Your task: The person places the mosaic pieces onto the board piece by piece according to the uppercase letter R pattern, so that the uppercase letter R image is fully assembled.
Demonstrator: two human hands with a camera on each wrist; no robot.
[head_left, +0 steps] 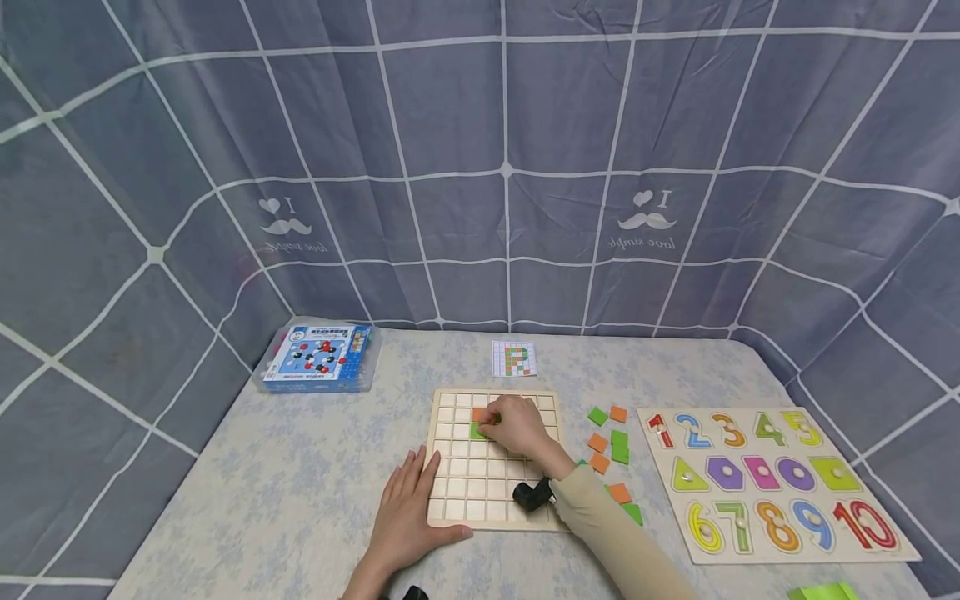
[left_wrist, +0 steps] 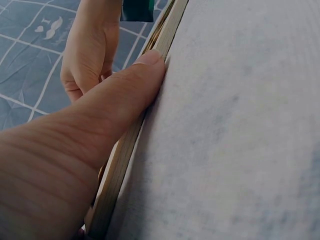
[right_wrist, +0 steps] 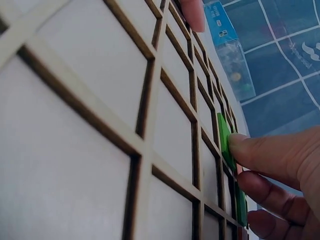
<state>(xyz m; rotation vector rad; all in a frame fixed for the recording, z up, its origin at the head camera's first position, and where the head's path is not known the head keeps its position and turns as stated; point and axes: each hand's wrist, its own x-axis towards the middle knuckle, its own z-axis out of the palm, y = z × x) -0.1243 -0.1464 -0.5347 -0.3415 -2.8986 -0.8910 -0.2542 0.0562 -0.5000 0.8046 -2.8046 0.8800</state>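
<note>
Right hand [head_left: 517, 425] over the upper middle of the wooden grid board [head_left: 491, 462], fingers [right_wrist: 265, 160] curled down and pinched on a green tile [right_wrist: 223, 137], tile tipped on edge into a cell of the board, an orange tile [head_left: 477, 413] just above it in the next cell

Left hand [head_left: 408, 508] flat at the board's near left corner, fingers straight and together on the counter [head_left: 300, 500], thumb [left_wrist: 135, 85] stretched along the board's edge and touching it, nothing gripped

Right of the board, loose orange and green tiles [head_left: 611, 446] scattered on the counter, near the board's right edge; further right of the board, a number-and-shape puzzle [head_left: 772, 479] lying flat

Beyond the board's far edge, a small pattern card [head_left: 514, 358] with green and orange squares; off to the board's far left, a blue clear-cased box [head_left: 318, 358]

Black wrist camera [head_left: 531, 494] strapped at the right forearm, hanging over the board's lower right cells; beige sleeve [head_left: 615, 542] running back from there

Grey checked curtain [head_left: 480, 167] behind everything, well beyond the board
</note>
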